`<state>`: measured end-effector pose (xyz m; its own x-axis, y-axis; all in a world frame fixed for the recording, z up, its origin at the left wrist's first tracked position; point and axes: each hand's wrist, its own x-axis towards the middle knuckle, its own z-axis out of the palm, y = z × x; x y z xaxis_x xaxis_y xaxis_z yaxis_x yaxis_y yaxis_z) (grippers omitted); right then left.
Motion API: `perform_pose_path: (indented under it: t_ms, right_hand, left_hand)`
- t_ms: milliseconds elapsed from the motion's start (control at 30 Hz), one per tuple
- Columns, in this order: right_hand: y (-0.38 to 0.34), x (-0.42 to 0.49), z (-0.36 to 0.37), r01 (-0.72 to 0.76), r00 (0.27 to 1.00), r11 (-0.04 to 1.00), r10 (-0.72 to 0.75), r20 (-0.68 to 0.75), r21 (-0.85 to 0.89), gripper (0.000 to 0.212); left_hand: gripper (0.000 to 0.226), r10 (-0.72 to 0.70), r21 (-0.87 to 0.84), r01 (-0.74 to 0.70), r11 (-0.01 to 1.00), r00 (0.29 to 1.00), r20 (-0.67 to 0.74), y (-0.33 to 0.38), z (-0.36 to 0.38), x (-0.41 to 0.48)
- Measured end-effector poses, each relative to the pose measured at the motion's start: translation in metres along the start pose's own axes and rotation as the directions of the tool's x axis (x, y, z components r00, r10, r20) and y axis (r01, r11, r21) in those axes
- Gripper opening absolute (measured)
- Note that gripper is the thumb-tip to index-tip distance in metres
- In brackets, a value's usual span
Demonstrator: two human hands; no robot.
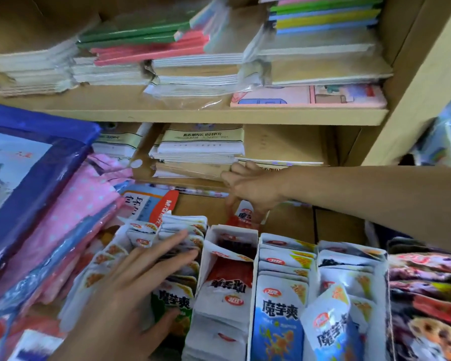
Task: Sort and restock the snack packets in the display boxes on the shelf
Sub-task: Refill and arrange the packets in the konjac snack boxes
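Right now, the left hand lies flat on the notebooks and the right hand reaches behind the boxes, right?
No. The head view shows the left hand flat on the snack packets, not the notebooks. The right hand does reach behind the boxes.

Snack packets [279,308] upright in white display boxes [255,259]; one packet [246,213] held.
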<state>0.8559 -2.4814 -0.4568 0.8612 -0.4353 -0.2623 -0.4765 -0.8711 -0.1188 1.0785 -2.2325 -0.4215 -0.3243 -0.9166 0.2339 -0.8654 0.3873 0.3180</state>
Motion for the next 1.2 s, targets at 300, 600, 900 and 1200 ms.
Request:
perform_pose_path:
  t_ms: [300,600,900,1200]
  right_hand:
    - [0.001,0.004,-0.012,0.027,0.992,0.977,0.0,-0.127,0.21,0.033]
    - [-0.012,-0.024,-0.056,0.018,0.948,0.686,0.219,-0.23,0.727,0.019]
    - [-0.077,-0.101,-0.093,0.111,0.818,0.536,0.429,-0.384,0.837,0.008]
    - [-0.173,-0.177,-0.083,-0.074,0.72,0.725,0.513,-0.467,0.684,0.021]
  left_hand:
    - [0.098,-0.046,-0.055,0.045,0.997,0.999,-0.01,0.005,0.004,-0.001]
    - [0.078,-0.024,-0.106,0.015,0.994,0.996,-0.087,-0.001,0.006,-0.005]
    - [0.054,0.006,-0.166,-0.033,0.986,0.987,-0.16,0.0,-0.002,-0.016]
    - [0.036,-0.03,-0.289,-0.007,0.957,0.992,-0.124,-0.003,-0.006,-0.034]
